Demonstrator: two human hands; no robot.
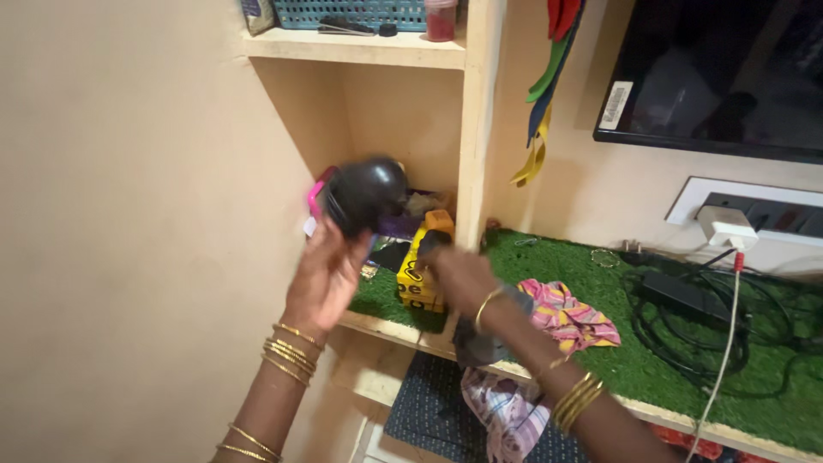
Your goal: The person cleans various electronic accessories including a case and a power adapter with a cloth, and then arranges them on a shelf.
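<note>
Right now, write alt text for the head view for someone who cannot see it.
A person's left hand lifts a round, glossy black object in front of a shelf niche, while the right hand grips a small dark item beside a yellow box. To the right, a green turf mat holds a crumpled colourful cloth and tangled black cables, under a wall-mounted screen.

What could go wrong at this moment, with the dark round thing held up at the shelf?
The left hand holds the black round object only by its lower edge, so it might slip and fall onto the shelf clutter. The right hand is at the yellow box near the shelf edge and could nudge it off. The cloths overhang that edge and may slide down.
</note>
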